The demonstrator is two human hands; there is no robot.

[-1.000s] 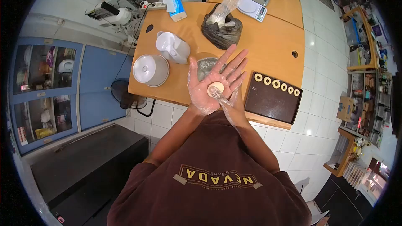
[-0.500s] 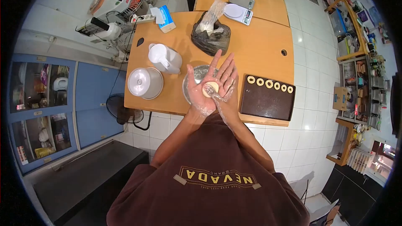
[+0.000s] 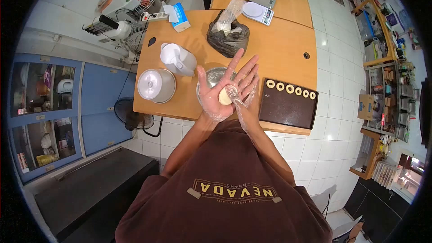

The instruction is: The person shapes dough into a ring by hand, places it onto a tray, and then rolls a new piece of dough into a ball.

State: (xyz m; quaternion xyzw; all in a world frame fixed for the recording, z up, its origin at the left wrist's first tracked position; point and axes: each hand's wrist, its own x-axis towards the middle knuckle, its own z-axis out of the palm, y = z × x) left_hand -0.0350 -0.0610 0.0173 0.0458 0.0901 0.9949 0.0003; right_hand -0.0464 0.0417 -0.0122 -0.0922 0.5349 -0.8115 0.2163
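Observation:
My left hand (image 3: 215, 91) is palm up with its fingers spread. A small round piece of pale dough (image 3: 225, 97) lies on that palm. From the right, my right hand (image 3: 244, 107) presses a floury thumb onto the dough's upper right side; its other fingers are mostly hidden behind the left hand. White flour coats both hands. Partly covered beneath them stands a metal bowl (image 3: 211, 74) with flour on its inside. To the right, a dark baking tray (image 3: 288, 110) carries a row of several dough rings (image 3: 290, 89) along its far edge.
On the wooden table (image 3: 279, 49) stand a white lidded container (image 3: 155, 85), a white jug (image 3: 178, 59), a black plastic bag (image 3: 228, 40), a tissue box (image 3: 180, 18) and a kitchen scale (image 3: 258, 12). A fan (image 3: 130, 113) is at the left below the table edge.
My right thumb has shifted from the dough's middle to its upper right side. The dough's face now shows more plainly. The left hand still lies spread beneath it.

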